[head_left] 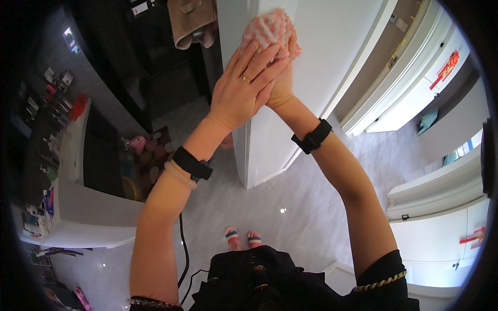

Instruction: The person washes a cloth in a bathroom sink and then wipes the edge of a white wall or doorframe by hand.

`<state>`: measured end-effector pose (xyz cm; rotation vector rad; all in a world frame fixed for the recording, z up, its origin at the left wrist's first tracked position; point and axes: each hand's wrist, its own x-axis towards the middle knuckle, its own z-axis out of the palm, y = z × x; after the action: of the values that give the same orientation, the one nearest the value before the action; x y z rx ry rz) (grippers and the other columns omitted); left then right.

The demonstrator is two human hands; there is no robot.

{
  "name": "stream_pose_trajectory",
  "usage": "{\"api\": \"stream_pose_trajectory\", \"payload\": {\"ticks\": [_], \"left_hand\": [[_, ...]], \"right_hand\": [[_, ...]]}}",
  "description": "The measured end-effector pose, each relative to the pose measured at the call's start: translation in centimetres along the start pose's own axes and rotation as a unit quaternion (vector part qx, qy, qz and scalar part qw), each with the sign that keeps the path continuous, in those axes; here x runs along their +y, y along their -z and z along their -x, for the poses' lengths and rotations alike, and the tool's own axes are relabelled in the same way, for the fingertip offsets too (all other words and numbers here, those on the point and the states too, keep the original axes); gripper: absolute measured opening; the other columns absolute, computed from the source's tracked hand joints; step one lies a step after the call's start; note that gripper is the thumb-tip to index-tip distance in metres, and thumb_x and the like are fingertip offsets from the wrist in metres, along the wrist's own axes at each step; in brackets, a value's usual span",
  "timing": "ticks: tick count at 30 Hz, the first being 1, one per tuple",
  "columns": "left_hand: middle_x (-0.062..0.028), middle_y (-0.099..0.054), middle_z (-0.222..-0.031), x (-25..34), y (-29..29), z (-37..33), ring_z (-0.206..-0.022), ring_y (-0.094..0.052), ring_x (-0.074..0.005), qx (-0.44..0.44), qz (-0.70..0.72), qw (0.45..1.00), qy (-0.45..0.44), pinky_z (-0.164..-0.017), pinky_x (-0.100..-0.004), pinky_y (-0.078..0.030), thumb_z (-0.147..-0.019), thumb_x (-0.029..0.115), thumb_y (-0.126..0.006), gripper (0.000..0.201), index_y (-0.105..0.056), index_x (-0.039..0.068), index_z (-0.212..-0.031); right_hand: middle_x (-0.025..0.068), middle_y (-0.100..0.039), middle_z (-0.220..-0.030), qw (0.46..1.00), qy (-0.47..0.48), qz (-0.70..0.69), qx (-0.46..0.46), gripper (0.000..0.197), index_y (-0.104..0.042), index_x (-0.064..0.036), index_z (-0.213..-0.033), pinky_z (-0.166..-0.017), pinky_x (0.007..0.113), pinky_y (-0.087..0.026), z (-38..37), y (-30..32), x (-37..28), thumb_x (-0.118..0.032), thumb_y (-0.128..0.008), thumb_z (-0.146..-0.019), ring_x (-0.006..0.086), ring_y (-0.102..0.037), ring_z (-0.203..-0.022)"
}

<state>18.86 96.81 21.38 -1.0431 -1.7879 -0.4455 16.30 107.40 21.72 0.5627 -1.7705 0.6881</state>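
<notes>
A pink and white fluffy cloth [267, 28] is pressed against the corner edge of a white wall [316, 57] high in front of me. My left hand [244, 85] lies flat with fingers stretched up, its fingertips on the cloth; a ring shows on one finger. My right hand [284, 78] sits behind and beside the left one, mostly hidden, pushing the cloth onto the wall. Both wrists carry black bands, the left also a pale bangle.
A white counter [83, 217] with small bottles stands at the left. A dark doorway with a hanging towel [189, 20] is up top. White doors [410, 78] with red ornaments line the right. A black cable [184, 249] trails on the grey tiled floor by my sandalled feet.
</notes>
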Motion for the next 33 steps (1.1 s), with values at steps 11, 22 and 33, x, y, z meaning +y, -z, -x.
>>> {"api": "stream_pose_trajectory", "payload": {"ticks": [11,22,33], "left_hand": [[0.001,-0.04,-0.127,2.3,-4.5,10.3,-0.113,-0.038,-0.0267,-0.17,0.0,0.983,0.064,-0.096,-0.0444,-0.032,-0.075,0.019,-0.055,0.044,-0.048,0.018,-0.119],[-0.0029,-0.042,-0.123,4.7,-6.2,15.4,-0.111,-0.04,-0.0297,-0.204,0.046,0.971,0.116,-0.095,-0.0492,-0.031,-0.079,0.019,-0.052,0.04,-0.049,0.016,-0.119],[-0.0055,-0.039,-0.129,2.4,-0.9,4.3,-0.117,-0.035,-0.032,-0.081,0.077,0.987,0.114,-0.098,-0.0457,-0.028,-0.082,0.016,-0.048,0.039,-0.047,0.012,-0.121]], "right_hand": [[0.0185,-0.03,-0.133,0.991,-0.022,0.089,-0.095,0.052,-0.043,-0.0121,-0.124,-0.1,0.054,-0.017,12.9,-2.6,2.2,-0.035,-0.047,-0.077,0.0401,-0.022,-0.124],[0.0209,-0.035,-0.127,0.96,-0.026,0.125,-0.249,0.051,-0.044,-0.0104,-0.122,-0.101,0.055,-0.017,18.5,-1.5,2.3,-0.035,-0.047,-0.078,0.0442,-0.026,-0.12],[0.0246,-0.018,-0.136,0.985,-0.075,0.112,-0.112,0.064,-0.027,-0.0018,-0.131,-0.102,0.053,-0.014,6.3,-1.2,0.5,-0.037,-0.048,-0.081,0.0433,-0.015,-0.126]]}}
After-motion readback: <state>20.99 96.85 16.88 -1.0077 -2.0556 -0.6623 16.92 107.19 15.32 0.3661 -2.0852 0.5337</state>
